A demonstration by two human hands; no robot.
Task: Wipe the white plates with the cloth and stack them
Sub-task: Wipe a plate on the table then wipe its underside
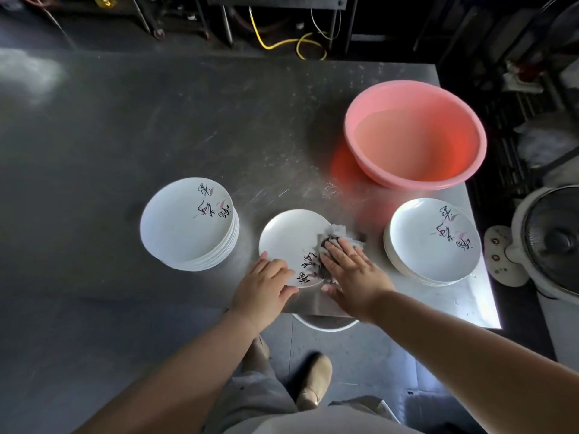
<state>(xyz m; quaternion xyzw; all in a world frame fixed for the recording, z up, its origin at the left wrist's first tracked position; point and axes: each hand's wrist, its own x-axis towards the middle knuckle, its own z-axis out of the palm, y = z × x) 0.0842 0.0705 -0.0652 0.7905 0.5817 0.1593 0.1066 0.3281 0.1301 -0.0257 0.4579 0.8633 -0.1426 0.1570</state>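
Observation:
A single white plate (pixel 286 242) with black brush lettering lies on the steel table near its front edge. My right hand (pixel 351 274) presses a grey cloth (pixel 340 234) flat onto the plate's right side, fingers straight. My left hand (pixel 264 281) holds the plate's near left rim, thumb on top and fingers curled over the edge. A stack of several white plates (pixel 185 223) stands to the left. Another stack of white plates (pixel 434 242) stands to the right.
A pink basin (pixel 416 133) holding water sits at the back right of the steel table (pixel 156 136). A white electric fan (pixel 545 242) stands off the table's right edge. A white bucket rim (pixel 326 325) shows under the front edge, near my feet.

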